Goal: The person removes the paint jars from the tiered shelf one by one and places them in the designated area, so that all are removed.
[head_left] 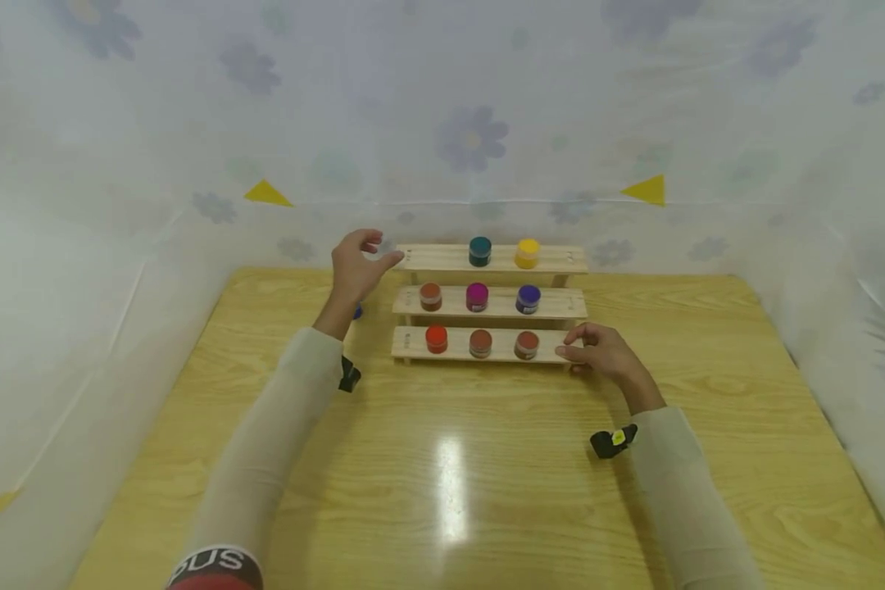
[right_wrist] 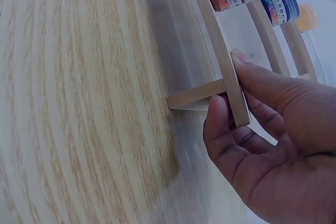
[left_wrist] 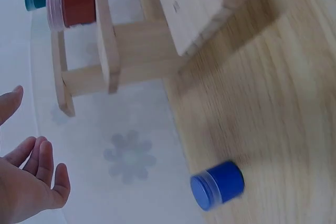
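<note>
A three-step wooden rack [head_left: 442, 260] carries several small paint jars. On the top step are a teal jar [head_left: 480, 251] and a yellow jar [head_left: 527, 253]. An orange-brown jar [head_left: 430, 297], a magenta jar [head_left: 477, 297] and a violet-blue jar [head_left: 528, 299] fill the middle one. The lowest bears a red jar [head_left: 436, 338] and two brown jars [head_left: 480, 342]. My left hand [head_left: 356, 266], holding nothing, hovers by the top step's left end; the left wrist view shows it apart from the rack. My right hand [right_wrist: 273, 145] pinches the lowest step's right end between thumb and fingers.
A blue jar [left_wrist: 218, 184] stands on the wooden table [head_left: 442, 475] left of the rack, mostly hidden behind my left wrist in the head view. Flower-patterned sheeting [head_left: 383, 106] rises behind the table and along its sides.
</note>
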Demonstrator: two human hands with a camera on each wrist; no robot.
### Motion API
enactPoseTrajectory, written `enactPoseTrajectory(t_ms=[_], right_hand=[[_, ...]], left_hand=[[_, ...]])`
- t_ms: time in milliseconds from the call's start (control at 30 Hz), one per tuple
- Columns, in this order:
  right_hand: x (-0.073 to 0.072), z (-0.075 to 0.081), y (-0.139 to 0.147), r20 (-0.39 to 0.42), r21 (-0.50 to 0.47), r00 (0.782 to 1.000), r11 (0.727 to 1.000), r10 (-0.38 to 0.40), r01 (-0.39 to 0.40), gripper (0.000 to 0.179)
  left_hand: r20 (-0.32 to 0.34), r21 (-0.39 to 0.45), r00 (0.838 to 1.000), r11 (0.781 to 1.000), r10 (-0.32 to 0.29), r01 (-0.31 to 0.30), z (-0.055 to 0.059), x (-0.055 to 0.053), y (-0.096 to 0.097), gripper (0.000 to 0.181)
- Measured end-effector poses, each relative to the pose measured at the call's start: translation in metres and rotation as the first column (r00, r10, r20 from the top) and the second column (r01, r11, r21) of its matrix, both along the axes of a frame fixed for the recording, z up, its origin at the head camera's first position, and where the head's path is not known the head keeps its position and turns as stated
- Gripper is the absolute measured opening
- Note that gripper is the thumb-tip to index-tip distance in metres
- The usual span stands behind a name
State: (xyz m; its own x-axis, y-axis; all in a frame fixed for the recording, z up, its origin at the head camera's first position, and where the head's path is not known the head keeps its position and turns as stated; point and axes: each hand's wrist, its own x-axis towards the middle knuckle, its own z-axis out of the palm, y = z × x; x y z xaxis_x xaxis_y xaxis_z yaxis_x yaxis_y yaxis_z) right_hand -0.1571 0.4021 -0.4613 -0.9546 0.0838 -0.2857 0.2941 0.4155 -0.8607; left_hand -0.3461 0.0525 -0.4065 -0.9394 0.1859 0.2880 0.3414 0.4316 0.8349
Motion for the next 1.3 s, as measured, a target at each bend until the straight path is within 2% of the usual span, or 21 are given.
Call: enactPoseTrajectory(t_ms=[200, 300, 633, 833, 1067, 1300], right_hand=[[0.000, 0.003, -0.001, 0.006, -0.010, 1.000, 1.000, 0.006, -0.006, 0.034], [-0.001, -0.004, 0.002, -0.001, -0.012, 1.000, 1.000, 0.004, -0.005, 0.036], [-0.001, -0.005, 0.001, 0.003, -0.027, 1.000, 1.000, -0.004, 0.004, 0.035], [0.000, -0.004, -0.001, 0.002, -0.017, 1.000, 1.000, -0.017, 0.017, 0.036], [0.002, -0.003, -0.003, 0.003, 0.000, 1.000, 1.000, -0.027, 0.027, 0.035], [0.002, -0.003, -0.005, 0.004, -0.001, 1.000, 1.000, -0.028, 0.028, 0.035]], left_hand=[[0.007, 0.001, 0.999, 0.999, -0.036, 0.036, 0.007, 0.003, 0.023, 0.052], [0.008, -0.014, 0.998, 0.998, -0.060, 0.060, 0.011, 0.004, 0.035, 0.054], [0.075, -0.027, 0.992, 0.994, -0.100, 0.102, 0.018, 0.011, 0.066, 0.055], [0.092, -0.034, 0.987, 0.991, -0.129, 0.133, 0.019, 0.015, 0.082, 0.056], [0.107, -0.014, 0.973, 0.979, -0.203, 0.205, 0.017, 0.021, 0.096, 0.056], [0.090, -0.077, 0.968, 0.968, -0.233, 0.240, 0.012, 0.025, 0.103, 0.052]])
